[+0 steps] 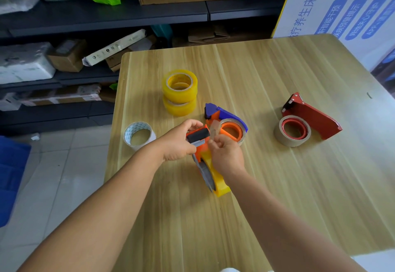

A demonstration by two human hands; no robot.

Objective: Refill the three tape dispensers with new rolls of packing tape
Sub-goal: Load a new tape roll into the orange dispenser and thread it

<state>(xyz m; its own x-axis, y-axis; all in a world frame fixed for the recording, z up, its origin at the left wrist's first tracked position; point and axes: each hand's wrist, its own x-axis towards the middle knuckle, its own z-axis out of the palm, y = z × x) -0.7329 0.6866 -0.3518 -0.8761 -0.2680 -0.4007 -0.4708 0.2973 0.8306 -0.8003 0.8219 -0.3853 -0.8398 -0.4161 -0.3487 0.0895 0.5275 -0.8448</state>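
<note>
My left hand (pixel 179 143) grips the head of an orange tape dispenser (pixel 199 143) that carries a yellow tape roll (pixel 220 183), standing on the wooden table (pixel 245 207). My right hand (pixel 226 156) pinches the loose tape end (pixel 214 129) beside the dispenser's black roller. Just behind lies a blue dispenser (pixel 226 116) with an orange hub and a clear roll on it. A red dispenser (pixel 312 117) with a beige roll (pixel 291 131) lies to the right. Two yellow rolls (pixel 179 92) are stacked behind my hands. A white roll (pixel 139 136) sits at the left edge.
Dark shelves (pixel 106 15) with boxes and packages stand behind the table. A white printed board (pixel 342 10) leans at the back right. A blue bin (pixel 10 175) is on the tiled floor at the left.
</note>
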